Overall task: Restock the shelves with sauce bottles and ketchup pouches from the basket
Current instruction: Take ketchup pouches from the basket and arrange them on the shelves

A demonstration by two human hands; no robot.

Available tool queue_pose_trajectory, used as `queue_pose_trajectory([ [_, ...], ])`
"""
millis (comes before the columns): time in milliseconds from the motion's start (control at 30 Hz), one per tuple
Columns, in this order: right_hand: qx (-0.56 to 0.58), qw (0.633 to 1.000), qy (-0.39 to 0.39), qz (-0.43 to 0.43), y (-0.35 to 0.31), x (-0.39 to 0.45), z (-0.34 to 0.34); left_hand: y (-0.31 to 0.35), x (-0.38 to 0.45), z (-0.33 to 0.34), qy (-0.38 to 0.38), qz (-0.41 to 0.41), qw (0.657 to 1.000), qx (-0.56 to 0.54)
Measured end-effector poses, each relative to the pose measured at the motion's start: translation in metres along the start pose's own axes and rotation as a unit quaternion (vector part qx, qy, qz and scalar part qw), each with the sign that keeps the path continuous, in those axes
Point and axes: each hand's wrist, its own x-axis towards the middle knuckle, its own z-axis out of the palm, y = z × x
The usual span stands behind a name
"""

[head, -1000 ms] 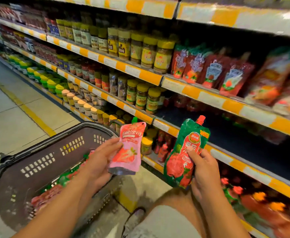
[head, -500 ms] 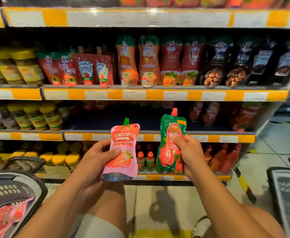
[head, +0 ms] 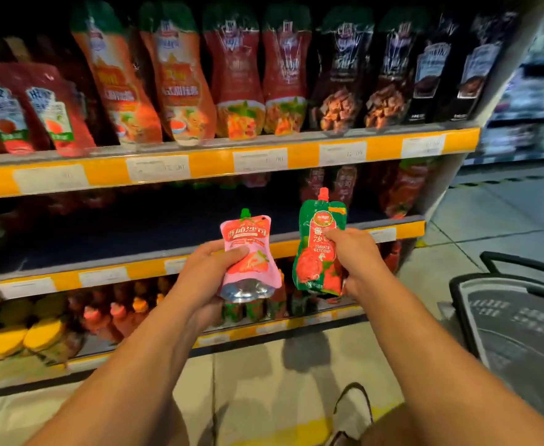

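Yellow-lidded jars (head: pixel 5 341): far left on the bottom shelf, blurred, not part of the step in hand.

Upper shelf (head: pixel 212 162): packed with standing sauce pouches, no gap that I can see.

Middle shelf (head: pixel 71 280): its dark deck is mostly bare on the left and centre, with a few red pouches at the right end; judged the likeliest landing place.

Left hand (head: pixel 209 272): fingers curled round the back of the pink pouch, thumb pressed flat across its front, so clamped on it.

Pink pouch (head: pixel 248 255): held upright in front of the middle shelf edge, green cap on top, silver gusset at the bottom. It looks soft and part-filled, light, with glossy film that may slip; best held at the waist as now, then set on its gusset so it stands.

Green pouch (head: pixel 320 246): tomato ketchup, red spout uppermost, held just beside the pink one and not touching it. Same soft, squashy body; squeezing hard near the spout seems unwise.

Right hand (head: pixel 351 255): thumb on the printed front, fingers wrapped behind the right edge, clamped on the green pouch.

Bottles (head: pixel 125 312): red sauce bottles on the bottom shelf, partly hidden behind the arms.

Basket (head: pixel 518 320): dark, on the floor at the right, contents not visible.
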Motion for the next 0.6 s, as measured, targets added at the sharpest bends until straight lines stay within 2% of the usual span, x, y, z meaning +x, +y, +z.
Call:
queue_pose_trajectory([
  [267,-0.070,0.997,0.011,-0.033,-0.010,0.074,-0.002,-0.013,0.054,-0.009,0.021,0.002,1.000,-0.007],
  [400,-0.056,0.996,0.017,-0.065,-0.015,0.103,0.000,-0.005,0.088,-0.006,0.053,0.028,0.998,-0.018],
  [600,-0.041,0.993,0.048,-0.100,-0.018,0.140,0.002,0.012,0.134,0.023,0.053,0.046,0.997,-0.026],
])
